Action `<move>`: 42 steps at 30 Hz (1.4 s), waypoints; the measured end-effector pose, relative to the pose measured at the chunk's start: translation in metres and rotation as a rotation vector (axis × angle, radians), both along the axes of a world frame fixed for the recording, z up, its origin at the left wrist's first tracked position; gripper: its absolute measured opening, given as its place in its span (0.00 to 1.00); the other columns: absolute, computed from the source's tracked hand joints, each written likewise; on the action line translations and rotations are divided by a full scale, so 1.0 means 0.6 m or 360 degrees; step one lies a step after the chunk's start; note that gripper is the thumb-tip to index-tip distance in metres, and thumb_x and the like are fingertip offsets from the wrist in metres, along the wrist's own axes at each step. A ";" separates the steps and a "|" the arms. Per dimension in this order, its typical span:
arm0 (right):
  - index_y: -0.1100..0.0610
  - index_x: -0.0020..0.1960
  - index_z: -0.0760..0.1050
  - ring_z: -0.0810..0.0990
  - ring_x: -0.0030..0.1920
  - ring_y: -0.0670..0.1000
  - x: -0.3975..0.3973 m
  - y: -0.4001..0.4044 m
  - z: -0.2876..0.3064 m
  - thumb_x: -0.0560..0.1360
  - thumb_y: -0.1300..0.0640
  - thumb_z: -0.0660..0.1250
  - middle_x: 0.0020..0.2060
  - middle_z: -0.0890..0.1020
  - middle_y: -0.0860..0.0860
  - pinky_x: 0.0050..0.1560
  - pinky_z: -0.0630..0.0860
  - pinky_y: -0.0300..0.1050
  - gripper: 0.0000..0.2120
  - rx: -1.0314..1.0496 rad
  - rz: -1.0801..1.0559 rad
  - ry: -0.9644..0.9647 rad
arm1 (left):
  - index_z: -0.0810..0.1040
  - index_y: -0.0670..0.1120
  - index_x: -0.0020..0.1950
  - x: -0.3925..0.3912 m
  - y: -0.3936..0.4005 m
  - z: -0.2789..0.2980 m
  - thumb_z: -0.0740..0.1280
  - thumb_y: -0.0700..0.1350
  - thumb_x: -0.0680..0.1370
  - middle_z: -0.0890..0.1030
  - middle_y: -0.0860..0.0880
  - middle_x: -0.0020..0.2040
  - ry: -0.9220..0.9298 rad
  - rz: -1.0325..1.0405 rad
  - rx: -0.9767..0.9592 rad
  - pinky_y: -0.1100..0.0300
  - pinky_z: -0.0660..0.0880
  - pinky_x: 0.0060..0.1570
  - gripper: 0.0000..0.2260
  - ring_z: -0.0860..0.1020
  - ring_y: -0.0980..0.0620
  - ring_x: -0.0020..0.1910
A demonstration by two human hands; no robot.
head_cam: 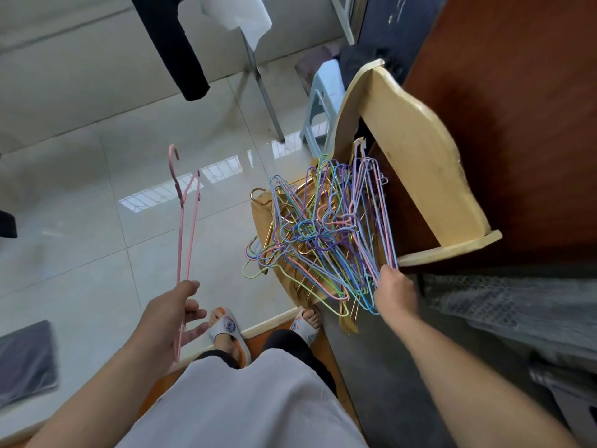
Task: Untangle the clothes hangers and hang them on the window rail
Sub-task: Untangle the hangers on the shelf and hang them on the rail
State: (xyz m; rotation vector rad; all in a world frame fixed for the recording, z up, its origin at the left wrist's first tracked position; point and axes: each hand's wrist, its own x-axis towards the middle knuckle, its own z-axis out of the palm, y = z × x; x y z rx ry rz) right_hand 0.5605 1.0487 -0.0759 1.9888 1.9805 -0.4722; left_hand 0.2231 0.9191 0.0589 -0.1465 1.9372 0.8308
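Left hand (174,313) pinches thin pink wire hanger (186,221) upright; right hand (394,291) grips tangled pastel wire hangers (323,240).

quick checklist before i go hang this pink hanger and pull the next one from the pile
1. Pink wire hanger free of the pile: ok, it hangs apart, held by the left hand.
2. Left hand's hold: ok, fingers pinch its lower end, hook up.
3. Right hand on the tangled pile of coloured wire hangers: ok, gripping a few purple and blue ones.
4. Those strands free to pull: not ok, hooks interlock.
5. Window rail within reach: cannot tell, not in view.
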 end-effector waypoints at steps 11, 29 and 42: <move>0.51 0.52 0.73 0.74 0.35 0.40 -0.148 -0.021 0.235 0.84 0.54 0.60 0.40 0.77 0.49 0.36 0.70 0.34 0.04 -0.0015 -0.0373 0.1660 | 0.75 0.44 0.54 -0.035 0.016 0.038 0.70 0.49 0.79 0.75 0.47 0.34 -0.0295 0.0160 0.0235 0.47 0.80 0.52 0.11 0.76 0.48 0.38; 0.49 0.61 0.76 0.81 0.49 0.59 -0.536 -0.033 0.353 0.81 0.64 0.61 0.63 0.72 0.61 0.44 0.83 0.60 0.14 -0.0985 -0.0680 0.2052 | 0.75 0.53 0.72 -0.350 -0.102 0.129 0.66 0.46 0.83 0.67 0.44 0.47 -0.0425 0.0243 0.0945 0.45 0.73 0.69 0.17 0.70 0.44 0.51; 0.50 0.63 0.77 0.83 0.46 0.58 -1.083 -0.038 0.488 0.83 0.54 0.61 0.54 0.79 0.55 0.48 0.78 0.49 0.11 -0.0630 -0.0278 0.2163 | 0.79 0.50 0.64 -0.820 -0.130 0.292 0.65 0.53 0.83 0.76 0.41 0.60 0.0046 0.0050 0.0921 0.47 0.79 0.52 0.12 0.79 0.44 0.45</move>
